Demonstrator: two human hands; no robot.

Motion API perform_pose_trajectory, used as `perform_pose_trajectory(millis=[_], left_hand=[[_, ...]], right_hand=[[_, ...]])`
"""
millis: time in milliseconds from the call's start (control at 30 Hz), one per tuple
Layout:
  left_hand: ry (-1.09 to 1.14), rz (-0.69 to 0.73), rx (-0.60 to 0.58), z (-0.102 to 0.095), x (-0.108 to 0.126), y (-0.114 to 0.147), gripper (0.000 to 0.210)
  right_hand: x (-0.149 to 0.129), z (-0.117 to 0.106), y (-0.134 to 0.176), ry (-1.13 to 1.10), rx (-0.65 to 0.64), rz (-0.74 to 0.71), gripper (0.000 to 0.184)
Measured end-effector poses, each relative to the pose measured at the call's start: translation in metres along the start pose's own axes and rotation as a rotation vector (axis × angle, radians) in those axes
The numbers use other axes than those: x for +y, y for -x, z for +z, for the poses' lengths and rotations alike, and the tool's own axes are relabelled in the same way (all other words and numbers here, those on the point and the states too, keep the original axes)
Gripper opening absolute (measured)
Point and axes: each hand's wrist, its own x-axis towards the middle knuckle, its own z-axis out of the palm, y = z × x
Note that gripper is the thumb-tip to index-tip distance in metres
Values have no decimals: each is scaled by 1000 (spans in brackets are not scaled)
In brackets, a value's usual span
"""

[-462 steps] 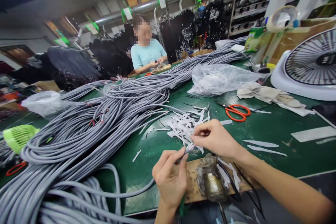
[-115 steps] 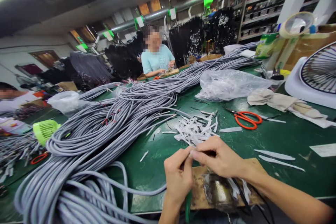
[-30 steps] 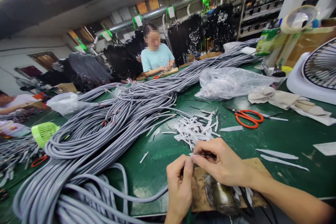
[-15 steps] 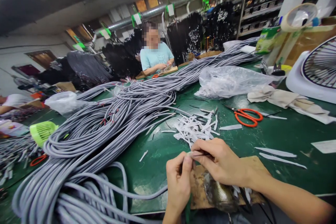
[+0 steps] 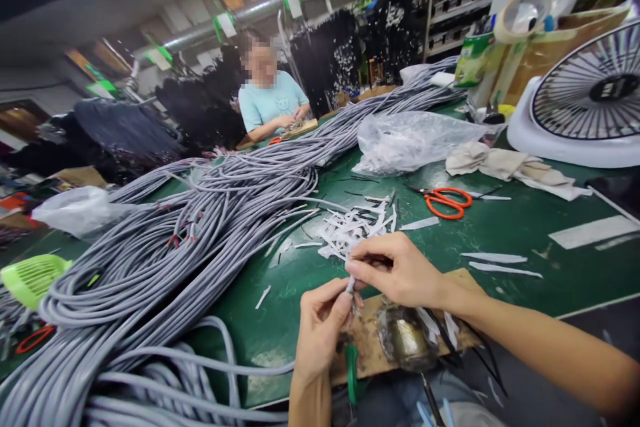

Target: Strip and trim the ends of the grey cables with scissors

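My left hand (image 5: 323, 323) is closed, thumb and index finger pinching the end of a grey cable (image 5: 250, 368) that runs in from the left. A short whitish strip (image 5: 351, 284) stands up between the fingertips of both hands, seemingly at the cable's end. My right hand (image 5: 395, 270) pinches its upper part from above, with fingers curled. Just beyond the hands lies a heap of white strips and dark scraps (image 5: 350, 230). Under my hands is a stained wooden board (image 5: 367, 327) carrying a rounded, shiny brownish metal object (image 5: 407, 340) and a green loop (image 5: 351, 373).
A thick bundle of grey cables (image 5: 200, 247) crosses the green table (image 5: 500, 230). Orange-handled scissors (image 5: 447, 203), a clear plastic bag (image 5: 415, 140), a cloth (image 5: 515, 167) and a white fan (image 5: 565, 133) stand or lie beyond. Across the table sits a co-worker (image 5: 274, 103).
The whitish piece between my fingertips has turned from lying sideways to upright. My right hand has risen above my left. The whole view has shifted, so things appear further left.
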Motion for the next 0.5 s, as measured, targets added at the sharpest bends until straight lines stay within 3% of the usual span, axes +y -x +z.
perform_pose_trajectory(millis=[133, 267, 333, 500], left_hand=[[-101, 130, 81, 2, 0, 0, 25], [-359, 213, 186, 10, 3, -2, 19], [-479, 267, 149, 12, 2, -2, 18], [-537, 460, 104, 13, -2, 4, 20]], right_hand=[[-1, -3, 1, 66, 1, -80, 26], [1, -3, 2, 137, -40, -234, 30], [3, -2, 1, 132, -42, -173, 36], [10, 3, -7, -67, -79, 168, 38]])
